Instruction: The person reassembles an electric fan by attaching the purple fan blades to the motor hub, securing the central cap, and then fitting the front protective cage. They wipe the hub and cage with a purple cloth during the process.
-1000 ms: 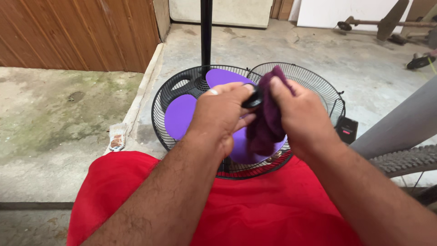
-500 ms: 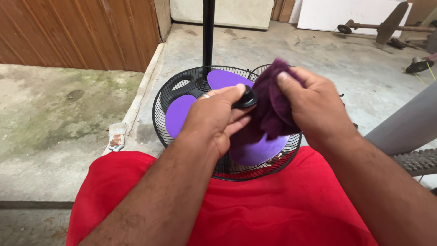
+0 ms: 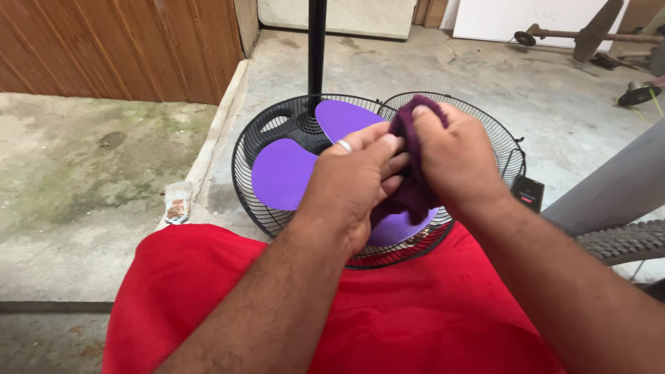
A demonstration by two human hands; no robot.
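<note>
Since a moment ago, the small black knob has been hidden as the fuzzy purple cloth (image 3: 410,185) is clenched by the left hand (image 3: 360,185) and right hand (image 3: 454,161) above the round wire fan guard (image 3: 244,163).

small black box with red label (image 3: 529,194) beside fan guard (image 3: 511,156).

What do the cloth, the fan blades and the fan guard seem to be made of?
Cloth: probably soft terry or fleece, dark purple; it looks fuzzy and bunches between the left hand and the right hand.
Fan blades: likely plastic, smooth matte violet, with flat even colour.
Fan guard: probably metal wire coated black, judging by its thin, evenly spaced ribs.
</note>
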